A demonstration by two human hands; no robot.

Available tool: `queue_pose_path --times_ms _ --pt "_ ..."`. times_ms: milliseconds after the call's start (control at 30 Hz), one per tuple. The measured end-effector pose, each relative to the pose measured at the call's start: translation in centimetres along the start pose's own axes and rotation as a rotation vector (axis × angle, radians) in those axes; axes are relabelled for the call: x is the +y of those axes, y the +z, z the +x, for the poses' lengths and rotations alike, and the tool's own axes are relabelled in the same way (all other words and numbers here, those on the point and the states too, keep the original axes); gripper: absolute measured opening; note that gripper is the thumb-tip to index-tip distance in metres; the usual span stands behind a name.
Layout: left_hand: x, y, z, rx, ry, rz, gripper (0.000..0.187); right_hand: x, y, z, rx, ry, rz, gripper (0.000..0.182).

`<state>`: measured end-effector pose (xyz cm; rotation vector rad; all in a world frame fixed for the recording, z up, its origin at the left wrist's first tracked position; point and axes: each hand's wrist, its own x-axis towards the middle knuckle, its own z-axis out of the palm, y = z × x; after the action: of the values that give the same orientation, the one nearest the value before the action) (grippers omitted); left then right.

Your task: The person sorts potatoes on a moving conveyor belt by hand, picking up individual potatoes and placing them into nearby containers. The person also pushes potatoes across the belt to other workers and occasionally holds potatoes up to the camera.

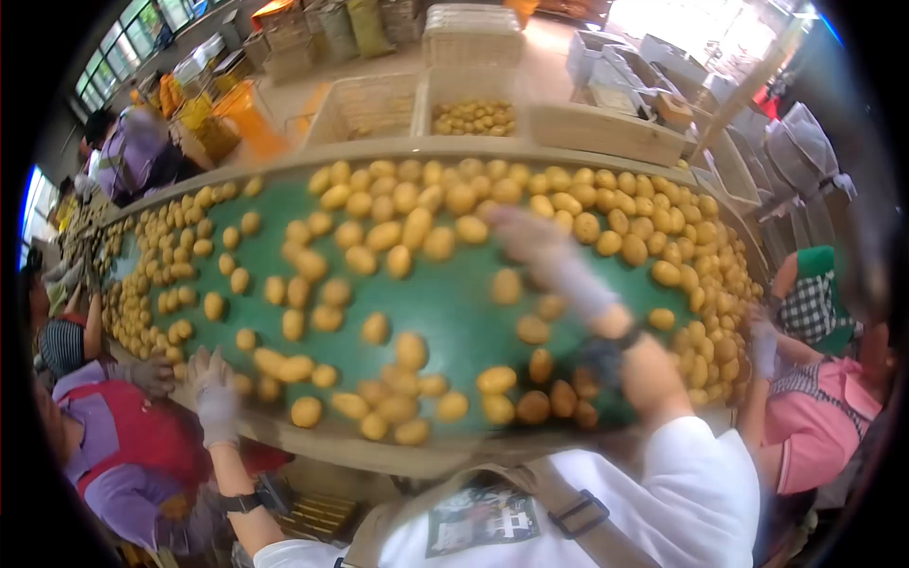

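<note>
Many yellow-brown potatoes point(417, 227) lie spread over a green sorting surface point(454, 312). My right hand point(540, 246), in a pale glove, reaches out over the upper middle, beside the potatoes along the far edge; it is smeared by motion, so its fingers and anything in them cannot be made out. At the near left edge is my left hand point(213, 383), also gloved, its fingers spread and nothing in it, close to a few potatoes. Darker potatoes point(562, 399) lie in shadow below my right forearm.
Beyond the far rim stand a crate with potatoes point(473, 118), stacked crates point(472, 36) and a wooden box point(606, 134). Co-workers stand at left and right; a co-worker's gloved hand point(153, 377) is left of mine, another's point(763, 341) at the right edge.
</note>
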<state>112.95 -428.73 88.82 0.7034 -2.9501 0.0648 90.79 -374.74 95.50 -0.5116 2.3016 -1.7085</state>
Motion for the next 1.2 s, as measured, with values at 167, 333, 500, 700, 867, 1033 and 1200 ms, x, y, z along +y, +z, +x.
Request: queue_pose_path --times_ms 167,333,500,700,867,1033,1200 --pt "12.9 -5.9 -4.9 0.167 0.438 -0.361 0.044 12.8 -24.5 -11.4 0.878 -0.115 -0.777 0.042" --pt "26.8 -6.1 -9.1 -0.103 1.058 -0.827 0.050 21.9 -32.1 -18.1 0.950 -0.053 -0.827 0.050" --pt "32.1 -4.4 -13.0 -0.189 1.367 -0.599 0.050 15.4 -25.6 -12.8 0.927 0.191 0.222 0.048" --pt "30.8 -3.1 -12.7 -0.283 1.289 -0.522 0.034 9.4 -10.8 -5.6 0.735 0.147 0.532 0.042" --pt "28.3 -2.7 -10.2 -0.124 1.236 -0.492 0.027 11.9 -2.2 0.9 0.439 -0.010 0.424 0.043" --pt "24.4 -3.3 -5.8 -0.139 1.044 -0.311 0.027 5.7 12.2 5.7 0.314 0.028 0.513 0.052" --pt "14.3 -0.3 1.0 0.028 0.728 -0.098 0.035 1.0 25.0 9.3 -0.333 0.079 0.952 0.076"
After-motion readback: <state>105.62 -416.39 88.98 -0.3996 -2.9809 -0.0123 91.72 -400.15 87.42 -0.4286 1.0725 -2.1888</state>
